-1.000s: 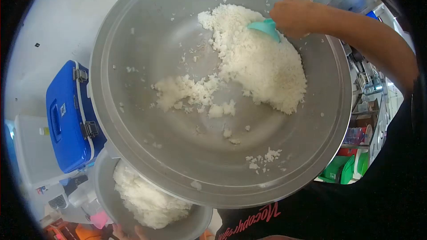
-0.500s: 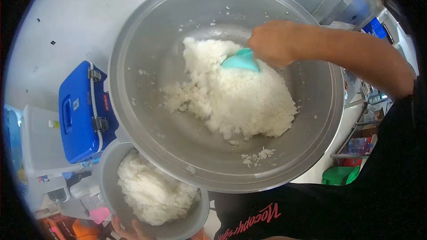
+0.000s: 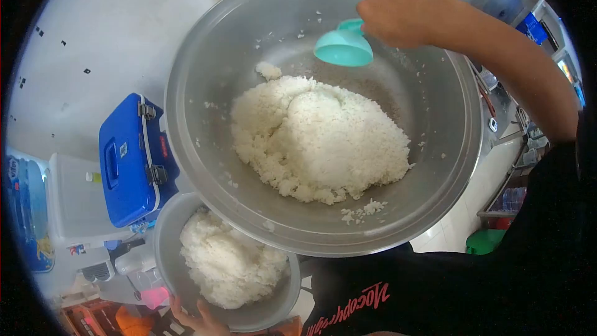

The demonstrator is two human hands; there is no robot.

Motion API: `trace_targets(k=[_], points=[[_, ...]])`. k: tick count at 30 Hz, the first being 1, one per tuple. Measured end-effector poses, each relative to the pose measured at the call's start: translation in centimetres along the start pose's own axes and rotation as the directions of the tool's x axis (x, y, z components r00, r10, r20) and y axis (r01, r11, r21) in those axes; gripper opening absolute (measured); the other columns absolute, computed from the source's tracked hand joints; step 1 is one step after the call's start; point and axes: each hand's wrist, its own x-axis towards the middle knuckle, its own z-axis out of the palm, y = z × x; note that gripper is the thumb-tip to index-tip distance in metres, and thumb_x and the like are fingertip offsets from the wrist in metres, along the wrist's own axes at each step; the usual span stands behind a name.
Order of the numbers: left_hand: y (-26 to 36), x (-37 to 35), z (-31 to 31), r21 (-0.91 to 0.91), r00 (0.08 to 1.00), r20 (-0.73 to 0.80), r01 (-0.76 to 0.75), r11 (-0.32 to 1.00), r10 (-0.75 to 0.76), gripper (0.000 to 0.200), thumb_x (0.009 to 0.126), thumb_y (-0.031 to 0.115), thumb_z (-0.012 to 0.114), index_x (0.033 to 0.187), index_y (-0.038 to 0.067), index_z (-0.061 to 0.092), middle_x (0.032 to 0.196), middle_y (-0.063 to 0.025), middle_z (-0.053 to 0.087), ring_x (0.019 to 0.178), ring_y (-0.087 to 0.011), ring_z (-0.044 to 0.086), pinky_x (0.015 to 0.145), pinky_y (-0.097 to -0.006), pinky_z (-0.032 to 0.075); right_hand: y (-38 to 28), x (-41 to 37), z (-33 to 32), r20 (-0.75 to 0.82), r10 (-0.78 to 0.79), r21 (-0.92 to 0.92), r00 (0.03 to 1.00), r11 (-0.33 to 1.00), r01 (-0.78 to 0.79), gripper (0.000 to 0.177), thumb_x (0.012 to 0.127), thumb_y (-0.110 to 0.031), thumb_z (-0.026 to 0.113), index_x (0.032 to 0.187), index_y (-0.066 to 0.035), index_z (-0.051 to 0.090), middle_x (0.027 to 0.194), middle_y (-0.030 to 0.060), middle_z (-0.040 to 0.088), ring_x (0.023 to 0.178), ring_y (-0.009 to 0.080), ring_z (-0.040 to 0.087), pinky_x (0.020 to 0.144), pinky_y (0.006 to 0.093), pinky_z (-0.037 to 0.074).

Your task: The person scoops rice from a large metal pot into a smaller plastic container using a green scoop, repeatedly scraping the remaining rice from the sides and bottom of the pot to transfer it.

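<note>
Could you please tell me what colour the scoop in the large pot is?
The scoop is a light turquoise, as the head view shows.

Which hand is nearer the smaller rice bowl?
Left. The left hand is at the outer side of the smaller bowl; the right hand is farther, over the large pot, holding the teal scoop.

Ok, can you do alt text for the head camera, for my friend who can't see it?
A right hand holds a turquoise scoop over a big metal pot holding a mound of white rice. Lower left, a smaller pot holds more rice, with fingers at its edge; a blue latched box is left of the big pot.
</note>
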Motion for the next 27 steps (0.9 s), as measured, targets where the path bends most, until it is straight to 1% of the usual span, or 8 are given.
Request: trace_targets(k=[3,4,6,11,16,20,22,27], points=[[0.6,0.2,-0.2,0.076,1.000,0.015,-0.028,0.997,0.027,0.060,0.092,0.019,0.076,0.140,-0.003,0.047,0.135,-0.0204,0.052,0.118,-0.0318,0.054,0.102,-0.0465,0.045,2.2,1.8,4.5,0.358,-0.005,0.015,0.934,1.000,-0.001,0.026,0.092,-0.022,0.063,0.089,0.002,0.072,0.081,0.0235,0.070,0.079,0.0440,0.069,0.069,0.0523,0.055],[1.0,0.2,-0.3,0.090,0.999,0.034,-0.030,0.995,0.027,0.060,0.094,0.017,0.075,0.142,-0.003,0.045,0.136,-0.0203,0.052,0.120,-0.0313,0.054,0.103,-0.0459,0.045,2.6,2.3,6.4,0.349,0.004,0.008,0.937,1.000,-0.007,0.026,0.092,-0.022,0.063,0.089,0.002,0.072,0.081,0.0235,0.070,0.079,0.0440,0.069,0.069,0.0523,0.055],[0.7,0.0,-0.4,0.040,0.999,0.032,-0.019,0.999,0.018,0.060,0.094,0.016,0.074,0.143,-0.002,0.044,0.137,-0.0201,0.052,0.121,-0.0315,0.054,0.104,-0.0454,0.045,3.2,3.6,9.0,0.506,-0.155,0.137,0.848,0.986,0.099,0.032,0.096,-0.026,0.059,0.089,0.003,0.072,0.086,0.0237,0.070,0.083,0.0448,0.068,0.072,0.0535,0.054],[1.1,-0.3,-0.3,-0.126,0.993,0.041,0.113,0.985,-0.109,0.057,0.096,0.016,0.072,0.144,0.000,0.044,0.143,-0.0206,0.049,0.125,-0.0325,0.052,0.108,-0.0446,0.043,-0.4,3.8,8.3,0.486,-0.191,0.244,0.853,0.967,0.078,0.043,0.100,-0.032,0.051,0.090,0.005,0.072,0.095,0.0244,0.071,0.089,0.0445,0.068,0.077,0.0541,0.055],[1.5,-0.3,-0.1,0.065,0.998,-0.007,0.059,0.996,-0.058,0.058,0.096,0.018,0.072,0.145,0.002,0.044,0.141,-0.0198,0.048,0.126,-0.0332,0.050,0.107,-0.0444,0.043,-2.3,3.9,7.2,0.442,-0.191,0.279,0.877,0.958,0.068,0.049,0.101,-0.035,0.048,0.089,0.006,0.072,0.088,0.0258,0.070,0.083,0.0438,0.069,0.078,0.0530,0.055],[0.9,-0.2,-0.2,0.060,0.999,0.010,0.030,0.998,-0.031,0.056,0.096,0.018,0.072,0.143,0.001,0.046,0.138,-0.0187,0.049,0.125,-0.0331,0.050,0.106,-0.0454,0.042,-2.3,4.6,7.6,0.441,-0.241,0.330,0.864,0.939,0.094,0.047,0.099,-0.033,0.047,0.087,0.006,0.071,0.080,0.0258,0.068,0.078,0.0424,0.068,0.076,0.0527,0.055],[0.5,-0.2,-0.1,-0.075,0.998,0.013,0.057,0.996,-0.056,0.055,0.096,0.019,0.072,0.141,-0.001,0.048,0.139,-0.0189,0.049,0.125,-0.0330,0.049,0.107,-0.0473,0.040,-2.3,5.6,8.3,0.410,-0.280,0.385,0.868,0.916,0.113,0.045,0.099,-0.031,0.047,0.085,0.005,0.071,0.078,0.0255,0.068,0.077,0.0419,0.067,0.075,0.0528,0.054],[1.9,0.2,0.0,0.068,1.000,0.013,-0.018,0.998,0.017,0.053,0.095,0.018,0.072,0.139,-0.001,0.048,0.140,-0.0191,0.048,0.125,-0.0331,0.049,0.107,-0.0479,0.039,-3.5,7.2,8.8,0.327,-0.425,0.507,0.844,0.833,0.222,0.040,0.096,-0.026,0.046,0.080,0.004,0.067,0.074,0.0245,0.064,0.068,0.0408,0.060,0.070,0.0528,0.049]])
